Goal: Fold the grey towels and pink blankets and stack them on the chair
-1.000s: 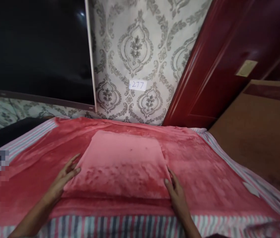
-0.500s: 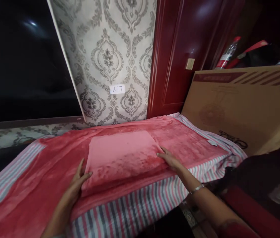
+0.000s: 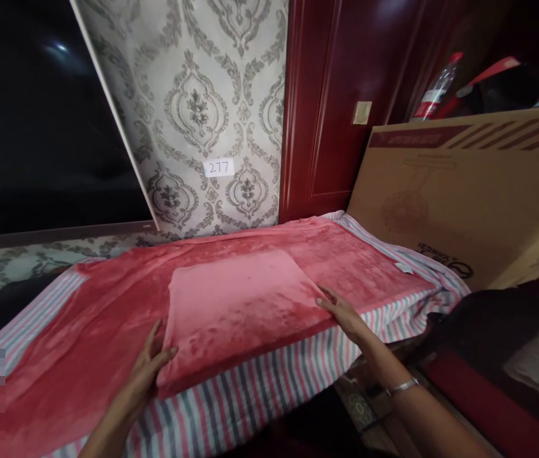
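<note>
A folded pink plush cloth (image 3: 250, 292) lies flat on a larger red-pink plush blanket (image 3: 121, 318), its front fold at the blanket's near edge. My left hand (image 3: 150, 366) holds the cloth's near left corner, thumb on top and fingers along the side. At the right edge, my right hand (image 3: 341, 308) grips the cloth with its thumb and fingers; some fingertips are hidden. A striped cloth (image 3: 250, 388) in pink, grey and white shows beneath the blanket and hangs over the front.
A large cardboard box (image 3: 441, 197) stands at the right, with a red-capped bottle (image 3: 436, 92) behind its top edge. The dark TV screen (image 3: 45, 127) is at the left. Patterned wallpaper (image 3: 196, 108) and a dark red door (image 3: 327, 114) rise behind the blanket.
The folded cloth has slid toward me with both hands on its sides, covering the strip of blanket in front. The camera view has shifted slightly.
</note>
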`<state>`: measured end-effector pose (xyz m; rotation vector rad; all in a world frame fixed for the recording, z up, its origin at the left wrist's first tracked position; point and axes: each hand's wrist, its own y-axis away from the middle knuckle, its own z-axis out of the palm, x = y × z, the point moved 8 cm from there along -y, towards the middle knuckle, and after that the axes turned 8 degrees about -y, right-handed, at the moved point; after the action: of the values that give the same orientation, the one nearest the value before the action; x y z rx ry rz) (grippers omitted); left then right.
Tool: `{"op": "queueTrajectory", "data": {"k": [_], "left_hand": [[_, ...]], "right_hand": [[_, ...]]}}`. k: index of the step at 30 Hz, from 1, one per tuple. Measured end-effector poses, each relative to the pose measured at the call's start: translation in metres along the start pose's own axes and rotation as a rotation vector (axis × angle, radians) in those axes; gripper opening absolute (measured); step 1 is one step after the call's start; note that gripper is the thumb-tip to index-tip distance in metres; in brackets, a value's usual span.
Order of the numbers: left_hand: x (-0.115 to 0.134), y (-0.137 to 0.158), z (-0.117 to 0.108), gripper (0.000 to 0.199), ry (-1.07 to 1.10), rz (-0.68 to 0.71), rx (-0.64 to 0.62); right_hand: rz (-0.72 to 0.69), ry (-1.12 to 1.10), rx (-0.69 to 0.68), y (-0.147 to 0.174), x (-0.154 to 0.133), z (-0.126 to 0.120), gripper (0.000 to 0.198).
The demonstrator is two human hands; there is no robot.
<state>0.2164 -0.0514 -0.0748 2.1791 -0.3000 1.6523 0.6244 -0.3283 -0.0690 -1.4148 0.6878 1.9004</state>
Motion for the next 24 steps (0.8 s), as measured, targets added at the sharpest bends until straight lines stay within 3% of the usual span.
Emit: {"op": "queueTrajectory", "data": {"k": [4, 8, 12, 17, 21, 24], "left_hand": [[0.005, 0.003, 0.000, 0.111, -0.009, -0.038, 0.013], [0.023, 0.009, 0.011, 0.101, -0.013, 0.042, -0.058], [0.031, 0.017, 0.013, 0.090, -0.004, 0.028, -0.020], [0.047, 0.047, 0.021, 0.096, -0.006, 0.084, 0.014], [0.038, 0.078, 0.037, 0.114, -0.040, 0.122, 0.032], [0.028, 0.092, 0.039, 0.111, -0.060, 0.170, 0.053]], "right_hand": [[0.037, -0.174, 0.182, 0.012, 0.020, -0.014, 0.070], [0.066, -0.444, 0.194, 0.036, 0.039, -0.002, 0.044], [0.132, -0.562, 0.151, 0.062, 0.053, 0.025, 0.032], [0.269, -0.637, 0.029, 0.092, 0.056, 0.086, 0.044], [0.225, -0.642, 0.033, 0.101, 0.054, 0.120, 0.058], [0.193, -0.639, 0.080, 0.098, 0.058, 0.130, 0.062]]}}
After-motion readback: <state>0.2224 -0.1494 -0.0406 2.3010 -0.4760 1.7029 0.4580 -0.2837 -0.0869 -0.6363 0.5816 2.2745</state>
